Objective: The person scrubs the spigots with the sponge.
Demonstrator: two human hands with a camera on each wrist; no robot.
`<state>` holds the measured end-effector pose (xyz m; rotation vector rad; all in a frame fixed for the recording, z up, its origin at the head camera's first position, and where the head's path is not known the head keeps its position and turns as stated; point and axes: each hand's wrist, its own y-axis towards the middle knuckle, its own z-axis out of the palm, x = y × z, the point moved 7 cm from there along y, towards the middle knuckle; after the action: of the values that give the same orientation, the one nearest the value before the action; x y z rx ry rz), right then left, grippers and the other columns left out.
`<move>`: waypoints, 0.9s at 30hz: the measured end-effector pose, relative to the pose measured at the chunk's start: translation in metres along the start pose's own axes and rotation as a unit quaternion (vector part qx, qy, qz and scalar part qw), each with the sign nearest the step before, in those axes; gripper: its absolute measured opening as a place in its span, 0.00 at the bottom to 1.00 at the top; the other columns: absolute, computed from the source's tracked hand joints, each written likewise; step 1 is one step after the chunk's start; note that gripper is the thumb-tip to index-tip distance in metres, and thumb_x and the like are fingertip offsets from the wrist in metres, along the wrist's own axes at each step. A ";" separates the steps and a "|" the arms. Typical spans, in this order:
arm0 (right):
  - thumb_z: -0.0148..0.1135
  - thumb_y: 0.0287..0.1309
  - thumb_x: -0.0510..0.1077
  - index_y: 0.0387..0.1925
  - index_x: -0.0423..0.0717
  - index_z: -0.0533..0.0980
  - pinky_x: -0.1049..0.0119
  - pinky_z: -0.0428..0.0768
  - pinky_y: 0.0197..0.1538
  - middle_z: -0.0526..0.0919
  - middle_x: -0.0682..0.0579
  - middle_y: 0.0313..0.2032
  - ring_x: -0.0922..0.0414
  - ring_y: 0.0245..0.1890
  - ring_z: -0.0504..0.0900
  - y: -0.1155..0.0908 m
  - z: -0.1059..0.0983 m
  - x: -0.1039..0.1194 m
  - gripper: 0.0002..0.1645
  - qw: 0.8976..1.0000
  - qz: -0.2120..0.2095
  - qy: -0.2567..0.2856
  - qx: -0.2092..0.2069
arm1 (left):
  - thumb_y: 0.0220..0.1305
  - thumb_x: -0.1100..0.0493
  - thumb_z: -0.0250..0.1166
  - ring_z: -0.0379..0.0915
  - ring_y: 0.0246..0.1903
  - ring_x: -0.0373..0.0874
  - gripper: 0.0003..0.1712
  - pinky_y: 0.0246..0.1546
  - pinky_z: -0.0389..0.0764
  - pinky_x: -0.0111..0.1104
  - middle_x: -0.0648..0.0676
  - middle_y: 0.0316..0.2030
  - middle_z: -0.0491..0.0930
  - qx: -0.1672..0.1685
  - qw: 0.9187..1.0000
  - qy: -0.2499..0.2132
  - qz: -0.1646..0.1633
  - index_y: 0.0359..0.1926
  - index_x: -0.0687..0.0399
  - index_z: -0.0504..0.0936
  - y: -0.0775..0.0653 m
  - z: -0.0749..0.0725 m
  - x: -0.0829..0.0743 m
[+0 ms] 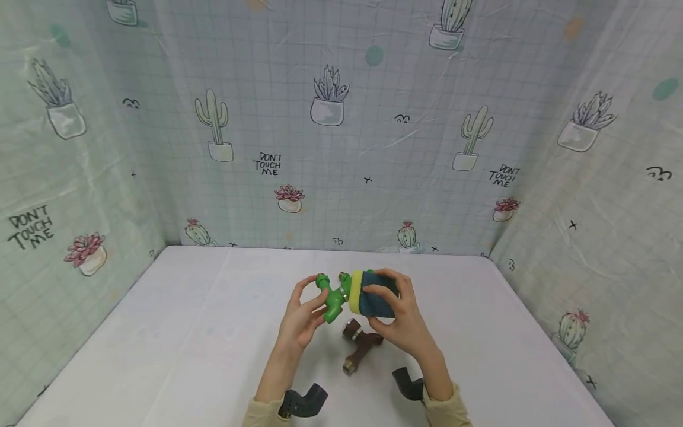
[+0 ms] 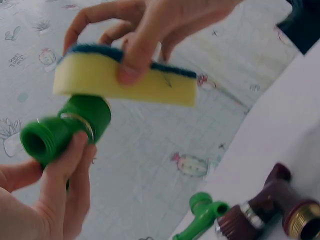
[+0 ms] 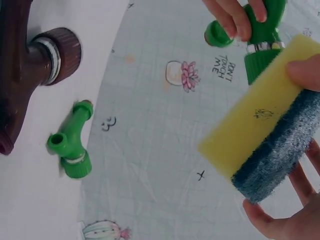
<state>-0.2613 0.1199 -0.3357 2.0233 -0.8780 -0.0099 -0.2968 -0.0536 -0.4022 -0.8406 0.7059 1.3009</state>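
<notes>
My left hand (image 1: pixel 304 317) grips a green plastic tap (image 1: pixel 334 298), thumb and fingers around its body. In the left wrist view the tap's open threaded end (image 2: pixel 37 142) faces the camera. My right hand (image 1: pixel 402 314) holds a sponge (image 1: pixel 376 293), yellow foam on one side and blue scouring pad on the other. The sponge's yellow face (image 2: pixel 120 80) lies right at the tap's wide collar (image 2: pixel 95 112). Both hands are raised over the white table. In the right wrist view, the right thumb (image 3: pixel 307 74) presses the foam while fingers support the blue side.
A brown tap (image 1: pixel 361 345) with a brass-coloured end lies on the white table (image 1: pixel 213 332), below and between the hands. Behind the sponge lies a second green tap (image 3: pixel 72 142). Patterned cloth walls (image 1: pixel 331 154) rise along the table's back and sides.
</notes>
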 end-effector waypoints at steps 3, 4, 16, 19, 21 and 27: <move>0.73 0.30 0.36 0.48 0.58 0.70 0.46 0.76 0.45 0.63 0.46 0.57 0.49 0.57 0.57 0.000 -0.002 -0.001 0.37 1.000 0.005 0.011 -0.015 | 0.59 0.62 0.58 0.79 0.32 0.40 0.26 0.36 0.81 0.30 0.62 0.47 0.69 0.019 0.998 0.062 0.022 0.59 0.61 0.65 -0.001 0.004 -0.003; 0.73 0.31 0.35 0.48 0.57 0.70 0.46 0.76 0.45 0.63 0.46 0.57 0.48 0.57 0.57 0.000 -0.003 -0.001 0.37 1.000 0.006 0.015 -0.020 | 0.60 0.61 0.58 0.79 0.32 0.39 0.25 0.35 0.81 0.30 0.62 0.47 0.71 0.027 0.996 0.081 0.027 0.58 0.64 0.67 -0.002 0.006 -0.003; 0.71 0.31 0.33 0.47 0.56 0.72 0.44 0.74 0.45 0.64 0.47 0.57 0.49 0.57 0.58 0.001 -0.016 -0.013 0.35 0.997 0.052 0.032 -0.037 | 0.55 0.72 0.58 0.80 0.32 0.45 0.27 0.38 0.79 0.48 0.54 0.32 0.80 0.193 0.964 0.185 -0.014 0.57 0.69 0.63 -0.006 0.025 0.015; 0.71 0.33 0.35 0.48 0.57 0.73 0.43 0.73 0.47 0.64 0.48 0.57 0.50 0.57 0.57 0.001 -0.013 -0.012 0.35 0.998 0.052 0.031 -0.024 | 0.56 0.68 0.59 0.79 0.30 0.43 0.25 0.36 0.79 0.49 0.54 0.31 0.80 0.168 0.966 0.196 -0.011 0.56 0.69 0.66 -0.004 0.023 0.019; 0.71 0.33 0.35 0.47 0.58 0.73 0.42 0.72 0.48 0.64 0.48 0.57 0.50 0.57 0.57 0.001 -0.012 -0.012 0.35 0.998 0.052 0.031 -0.022 | 0.57 0.63 0.60 0.77 0.31 0.42 0.23 0.35 0.80 0.47 0.55 0.32 0.79 0.143 0.965 0.219 -0.005 0.53 0.69 0.69 -0.003 0.020 0.020; 0.71 0.33 0.36 0.48 0.59 0.73 0.43 0.68 0.50 0.65 0.49 0.57 0.49 0.57 0.58 0.001 -0.009 -0.011 0.34 0.998 0.048 0.028 -0.013 | 0.57 0.50 0.60 0.70 0.48 0.57 0.27 0.43 0.78 0.47 0.66 0.48 0.72 0.091 0.942 0.322 0.021 0.51 0.67 0.73 -0.001 0.013 0.015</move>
<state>-0.2671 0.1332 -0.3331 1.9449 -0.9337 0.0886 -0.2936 -0.0343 -0.4079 -1.1120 1.3453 0.9673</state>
